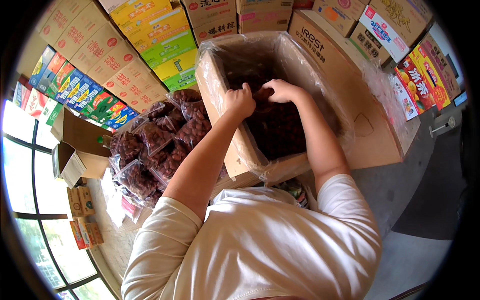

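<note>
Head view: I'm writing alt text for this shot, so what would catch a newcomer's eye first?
The big cardboard box, lined with clear plastic and full of dark red dried fruit, sits centre, with the left hand and right hand reaching in. On its left lies a heap of clear bags of the same fruit. Colourful stacked cartons ring the scene.

Plastic-lined carton [320,115] sits centre, dried dates [280,130] inside it, both hands in among them. Pile of bagged dates [155,150] just left of carton. Stacked boxes [125,55] behind. Open small carton [75,150] far left.
</note>
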`<state>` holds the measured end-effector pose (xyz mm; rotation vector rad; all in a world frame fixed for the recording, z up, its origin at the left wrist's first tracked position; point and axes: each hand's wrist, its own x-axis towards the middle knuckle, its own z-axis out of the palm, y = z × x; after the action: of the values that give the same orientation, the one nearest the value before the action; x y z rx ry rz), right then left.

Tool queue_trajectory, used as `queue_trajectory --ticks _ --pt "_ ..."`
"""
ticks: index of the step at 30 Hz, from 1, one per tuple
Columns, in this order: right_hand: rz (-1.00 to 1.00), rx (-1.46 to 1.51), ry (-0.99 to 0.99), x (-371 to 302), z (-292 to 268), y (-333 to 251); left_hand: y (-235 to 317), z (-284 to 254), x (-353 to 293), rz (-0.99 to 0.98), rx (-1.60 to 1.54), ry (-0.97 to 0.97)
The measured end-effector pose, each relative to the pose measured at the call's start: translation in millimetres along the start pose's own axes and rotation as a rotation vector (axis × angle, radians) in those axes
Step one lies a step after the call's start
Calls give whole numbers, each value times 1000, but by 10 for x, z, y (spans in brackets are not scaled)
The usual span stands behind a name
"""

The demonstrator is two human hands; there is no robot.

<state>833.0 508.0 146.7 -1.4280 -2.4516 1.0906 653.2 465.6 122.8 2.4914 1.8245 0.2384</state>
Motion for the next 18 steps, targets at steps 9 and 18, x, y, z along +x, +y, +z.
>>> queue_trajectory --ticks 9,18 --pt "-96 -325 184 193 320 86 32 -39 -1 -3 4 -36" --pt "-4 -418 404 260 535 -69 13 -19 -10 6 3 -19"
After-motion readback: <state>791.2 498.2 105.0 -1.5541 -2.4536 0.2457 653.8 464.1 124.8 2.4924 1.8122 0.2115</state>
